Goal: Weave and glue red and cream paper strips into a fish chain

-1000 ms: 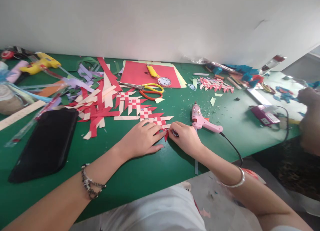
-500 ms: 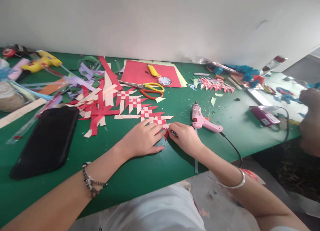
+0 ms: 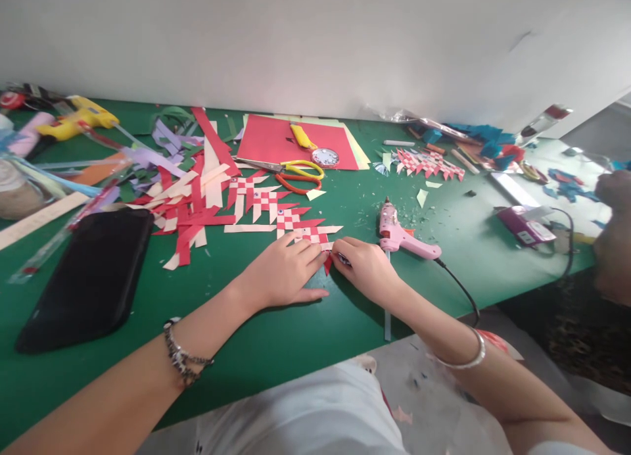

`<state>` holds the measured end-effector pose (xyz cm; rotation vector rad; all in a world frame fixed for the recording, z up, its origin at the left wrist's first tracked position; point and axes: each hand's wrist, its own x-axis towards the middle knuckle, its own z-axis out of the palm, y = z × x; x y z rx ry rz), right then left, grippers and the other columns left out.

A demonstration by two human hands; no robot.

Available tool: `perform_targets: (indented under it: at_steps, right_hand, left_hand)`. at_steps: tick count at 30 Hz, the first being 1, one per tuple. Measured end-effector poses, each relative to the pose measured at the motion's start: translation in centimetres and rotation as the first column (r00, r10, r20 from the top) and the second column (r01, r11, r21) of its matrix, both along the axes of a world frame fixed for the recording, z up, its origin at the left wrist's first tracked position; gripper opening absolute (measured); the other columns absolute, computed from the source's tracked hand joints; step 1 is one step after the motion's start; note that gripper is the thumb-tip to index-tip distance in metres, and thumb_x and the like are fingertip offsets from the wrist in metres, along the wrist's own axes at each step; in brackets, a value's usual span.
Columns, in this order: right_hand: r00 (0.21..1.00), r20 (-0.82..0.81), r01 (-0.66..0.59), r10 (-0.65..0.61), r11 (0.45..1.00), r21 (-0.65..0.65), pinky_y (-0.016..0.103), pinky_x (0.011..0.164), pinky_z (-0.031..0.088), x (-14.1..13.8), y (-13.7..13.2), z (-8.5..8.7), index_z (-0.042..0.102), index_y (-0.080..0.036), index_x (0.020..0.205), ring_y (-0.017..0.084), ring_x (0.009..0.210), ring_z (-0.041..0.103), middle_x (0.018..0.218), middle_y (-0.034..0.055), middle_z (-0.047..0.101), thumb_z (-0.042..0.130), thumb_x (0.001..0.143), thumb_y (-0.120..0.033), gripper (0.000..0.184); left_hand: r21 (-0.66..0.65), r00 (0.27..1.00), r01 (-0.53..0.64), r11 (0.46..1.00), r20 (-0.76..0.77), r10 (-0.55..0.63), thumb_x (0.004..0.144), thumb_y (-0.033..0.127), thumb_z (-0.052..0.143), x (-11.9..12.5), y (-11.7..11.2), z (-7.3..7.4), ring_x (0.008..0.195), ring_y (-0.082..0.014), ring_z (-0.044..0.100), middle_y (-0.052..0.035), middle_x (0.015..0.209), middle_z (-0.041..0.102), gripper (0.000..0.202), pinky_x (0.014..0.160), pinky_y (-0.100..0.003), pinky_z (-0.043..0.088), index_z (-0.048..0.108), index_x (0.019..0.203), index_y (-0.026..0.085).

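Observation:
My left hand (image 3: 286,271) lies flat over the nearest red and cream woven paper fish (image 3: 315,233), its fingers stretched and pressing it to the green table. The thumb points right. My right hand (image 3: 367,267) is closed at the right end of that fish, by a red paper tip (image 3: 328,264). Under its curled fingers shows a small dark and silvery thing (image 3: 344,260), too covered to name. More woven fish, including one with a stuck-on eye (image 3: 286,219), form a slanting row behind my left hand.
A pink glue gun (image 3: 405,242) stands right of my right hand, its cord trailing over the table edge. Scissors (image 3: 300,179), paper strips (image 3: 197,202), red sheets (image 3: 273,139) and a round dish of small pieces (image 3: 325,157) lie behind. A black flat object (image 3: 89,277) is left. Another person's hand (image 3: 614,212) is far right.
Both hands stay at the same woven fish. My left thumb has shifted very slightly to the right, and the camera view has moved a little.

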<state>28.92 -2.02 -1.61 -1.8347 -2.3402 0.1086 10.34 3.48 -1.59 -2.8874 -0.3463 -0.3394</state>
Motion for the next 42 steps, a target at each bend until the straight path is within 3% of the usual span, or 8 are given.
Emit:
perform_targets:
  at_steps: [9,17,22,34,42]
  right_hand:
    - [0.995,-0.089,0.043,-0.046,0.998,-0.042,0.021,0.052,0.025,-0.17,0.32,0.39,0.052,-0.017,0.073,0.012,0.060,0.049,0.071,0.0010,0.056,0.047,0.082,-0.015,0.010]
    - [0.995,-0.071,0.071,-0.072,0.997,-0.022,0.022,0.050,0.024,-0.31,0.32,0.23,0.051,-0.018,0.071,0.012,0.057,0.047,0.069,0.0006,0.055,0.047,0.082,-0.017,0.011]
    - [0.995,-0.046,0.091,-0.091,0.996,-0.016,0.022,0.048,0.022,-0.49,0.36,0.33,0.051,-0.018,0.071,0.012,0.055,0.046,0.067,0.0008,0.055,0.047,0.081,-0.019,0.011]
    - [0.990,-0.046,0.131,-0.131,0.991,-0.016,0.022,0.048,0.021,-0.60,0.65,0.26,0.051,-0.018,0.070,0.012,0.054,0.045,0.066,0.0011,0.055,0.046,0.081,-0.020,0.012]
    - [0.989,-0.138,0.044,-0.049,0.998,-0.039,0.022,0.051,0.025,-0.51,0.59,0.97,0.052,-0.017,0.070,0.011,0.056,0.046,0.065,0.0000,0.054,0.048,0.079,-0.022,0.010]
  left_hand:
    - [-0.011,1.000,0.009,1.000,0.021,-0.009,0.090,0.053,0.028,0.01,-0.13,-0.03,0.083,-0.0229,0.060,-0.0115,0.090,0.068,0.056,0.077,-0.037,0.038,0.063,0.100,0.010]
    - [0.032,1.000,0.001,0.999,0.016,-0.001,0.090,0.051,0.031,0.27,-0.27,0.12,0.083,-0.0231,0.059,-0.0127,0.096,0.067,0.054,0.077,-0.037,0.039,0.064,0.097,0.009]
    - [0.041,1.000,0.012,0.999,0.028,-0.013,0.090,0.050,0.033,0.30,-0.36,0.10,0.079,-0.0232,0.059,-0.0124,0.088,0.068,0.053,0.075,-0.037,0.040,0.066,0.093,0.008]
    - [-0.028,0.999,0.028,0.999,0.041,-0.027,0.089,0.049,0.036,0.14,-0.20,-0.02,0.083,-0.0233,0.059,-0.0120,0.091,0.068,0.051,0.078,-0.038,0.039,0.064,0.101,0.007]
    - [-0.065,0.999,0.018,0.998,0.044,-0.015,0.087,0.049,0.039,0.03,-0.31,0.13,0.084,-0.0239,0.059,-0.0122,0.091,0.068,0.050,0.077,-0.038,0.039,0.064,0.101,0.008]
